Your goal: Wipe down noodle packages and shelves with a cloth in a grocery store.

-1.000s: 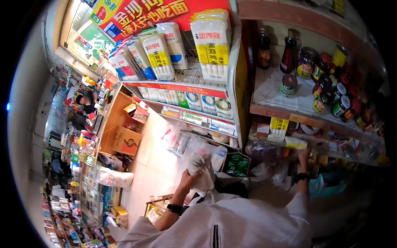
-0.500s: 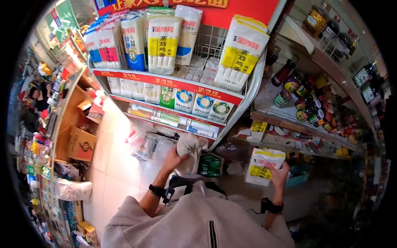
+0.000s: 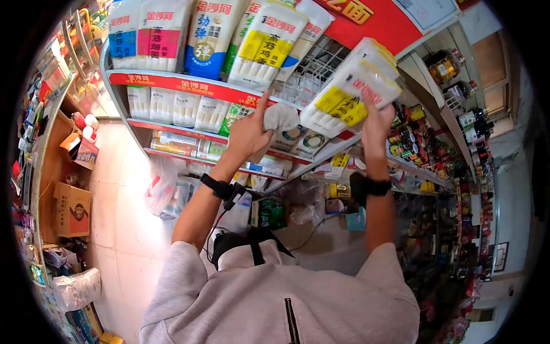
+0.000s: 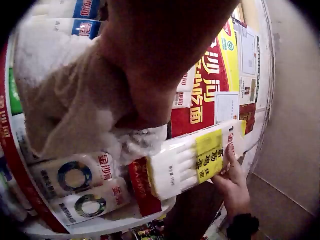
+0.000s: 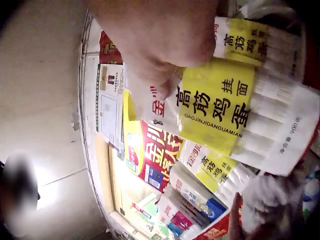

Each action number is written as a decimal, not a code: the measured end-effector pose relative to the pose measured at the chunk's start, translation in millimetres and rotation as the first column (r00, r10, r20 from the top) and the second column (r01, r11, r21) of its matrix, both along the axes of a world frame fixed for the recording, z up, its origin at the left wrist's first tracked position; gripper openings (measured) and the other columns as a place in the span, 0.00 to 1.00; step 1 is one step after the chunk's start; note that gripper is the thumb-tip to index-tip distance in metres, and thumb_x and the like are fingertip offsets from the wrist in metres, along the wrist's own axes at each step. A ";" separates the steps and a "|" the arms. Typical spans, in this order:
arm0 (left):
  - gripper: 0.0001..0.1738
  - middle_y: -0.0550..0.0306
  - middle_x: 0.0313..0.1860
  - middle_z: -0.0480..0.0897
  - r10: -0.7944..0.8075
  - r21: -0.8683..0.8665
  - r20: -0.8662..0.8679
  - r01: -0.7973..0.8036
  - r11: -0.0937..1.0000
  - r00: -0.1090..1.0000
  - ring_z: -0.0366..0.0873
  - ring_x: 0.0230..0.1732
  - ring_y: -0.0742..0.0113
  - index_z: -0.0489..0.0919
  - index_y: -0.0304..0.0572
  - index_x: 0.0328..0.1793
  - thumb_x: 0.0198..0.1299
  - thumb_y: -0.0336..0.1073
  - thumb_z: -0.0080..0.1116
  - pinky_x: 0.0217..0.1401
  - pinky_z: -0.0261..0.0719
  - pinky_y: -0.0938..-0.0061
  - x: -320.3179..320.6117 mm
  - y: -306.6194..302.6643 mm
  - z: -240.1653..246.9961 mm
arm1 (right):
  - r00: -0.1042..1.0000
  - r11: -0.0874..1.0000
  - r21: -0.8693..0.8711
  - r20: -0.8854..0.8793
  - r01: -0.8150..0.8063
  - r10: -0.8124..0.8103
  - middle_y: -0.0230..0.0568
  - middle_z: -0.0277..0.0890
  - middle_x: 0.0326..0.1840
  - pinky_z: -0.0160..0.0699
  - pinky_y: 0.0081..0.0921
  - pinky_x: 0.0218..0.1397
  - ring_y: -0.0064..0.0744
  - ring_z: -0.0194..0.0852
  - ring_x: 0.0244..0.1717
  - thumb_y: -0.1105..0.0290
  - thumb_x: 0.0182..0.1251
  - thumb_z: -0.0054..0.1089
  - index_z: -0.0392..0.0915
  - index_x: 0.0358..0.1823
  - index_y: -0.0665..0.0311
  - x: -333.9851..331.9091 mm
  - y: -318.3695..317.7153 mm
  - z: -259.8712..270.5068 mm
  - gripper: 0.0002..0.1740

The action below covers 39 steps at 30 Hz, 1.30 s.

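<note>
Glossy plastic noodle packet (image 5: 215, 107), matt crumpled cloth (image 3: 281, 117)
The packet's film looks smooth and shiny, the cloth rough and fibrous. The rack (image 3: 325, 57) is metal wire; the floor tiles (image 3: 134, 215) are smooth with a bright sheen, the carton (image 3: 73, 209) matt cardboard, the sweatshirt (image 3: 281, 292) soft, matt fabric.

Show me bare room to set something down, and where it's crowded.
The floor tiles between the cardboard box and the plastic bags lie bare. Top shelf: a gap backed by wire mesh lies between the noodle packs and the pack in the right hand; whether its base is bare is unclear. Crowded: the shelf's left end and the lower row.
</note>
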<state>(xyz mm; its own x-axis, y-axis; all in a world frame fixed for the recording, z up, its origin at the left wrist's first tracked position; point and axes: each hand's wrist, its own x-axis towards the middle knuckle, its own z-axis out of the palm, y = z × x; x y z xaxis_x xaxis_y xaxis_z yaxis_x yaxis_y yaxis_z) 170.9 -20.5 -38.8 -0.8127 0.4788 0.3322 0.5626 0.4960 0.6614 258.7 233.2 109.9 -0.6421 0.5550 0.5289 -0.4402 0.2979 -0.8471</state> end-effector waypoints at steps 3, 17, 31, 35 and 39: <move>0.64 0.41 0.37 0.87 -0.061 -0.079 -0.023 0.059 0.995 0.998 0.86 0.35 0.40 0.42 0.60 0.87 0.45 0.39 0.67 0.39 0.84 0.50 -10.3 -8.9 2.7 | 1.000 1.000 -0.006 0.011 -0.003 0.003 0.40 0.83 0.54 0.78 0.25 0.56 0.27 0.80 0.51 0.77 0.64 0.73 0.78 0.57 0.72 -52.6 11.8 25.1 0.21; 0.66 0.44 0.31 0.86 -0.069 -0.110 -0.032 0.066 0.992 0.997 0.86 0.33 0.44 0.39 0.61 0.88 0.45 0.38 0.69 0.37 0.83 0.54 -15.9 -9.5 -5.8 | 0.993 0.989 -0.114 -0.056 0.094 -0.100 0.39 0.83 0.53 0.79 0.28 0.54 0.31 0.81 0.50 0.74 0.58 0.78 0.79 0.55 0.68 -189.9 59.0 10.8 0.24; 0.65 0.44 0.31 0.86 -0.039 -0.086 0.006 0.039 0.996 0.999 0.85 0.32 0.41 0.40 0.62 0.87 0.44 0.34 0.69 0.37 0.83 0.53 -9.3 -2.0 -2.7 | 0.762 0.165 0.829 -0.389 0.535 -0.518 0.56 0.65 0.71 0.64 0.41 0.75 0.55 0.63 0.71 0.74 0.57 0.69 0.61 0.75 0.65 -155.3 6.9 75.9 0.43; 0.66 0.44 0.32 0.86 -0.002 -0.117 0.014 0.003 0.993 1.000 0.85 0.33 0.41 0.39 0.62 0.87 0.44 0.35 0.69 0.37 0.83 0.52 -6.5 2.1 -1.6 | 0.823 0.051 0.971 -0.168 0.232 -0.543 0.57 0.62 0.73 0.61 0.46 0.76 0.61 0.59 0.72 0.69 0.63 0.64 0.66 0.73 0.65 -159.9 11.7 51.4 0.36; 0.66 0.43 0.33 0.86 -0.008 -0.118 0.036 0.012 0.993 0.999 0.85 0.33 0.41 0.39 0.61 0.87 0.45 0.35 0.69 0.37 0.83 0.51 -6.4 1.6 -0.7 | 0.827 -0.030 0.959 -0.260 0.283 -0.499 0.59 0.64 0.71 0.63 0.49 0.76 0.62 0.59 0.73 0.69 0.64 0.63 0.68 0.71 0.67 -179.7 21.7 25.1 0.33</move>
<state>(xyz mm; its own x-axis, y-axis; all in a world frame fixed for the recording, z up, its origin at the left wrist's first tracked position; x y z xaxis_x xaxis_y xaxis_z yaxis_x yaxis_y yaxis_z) 164.5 -18.9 -39.5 -0.8181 0.5209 0.2435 0.5448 0.5666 0.6182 79.0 255.0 135.0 -0.6309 -0.1539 0.7605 0.1325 0.9444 0.3010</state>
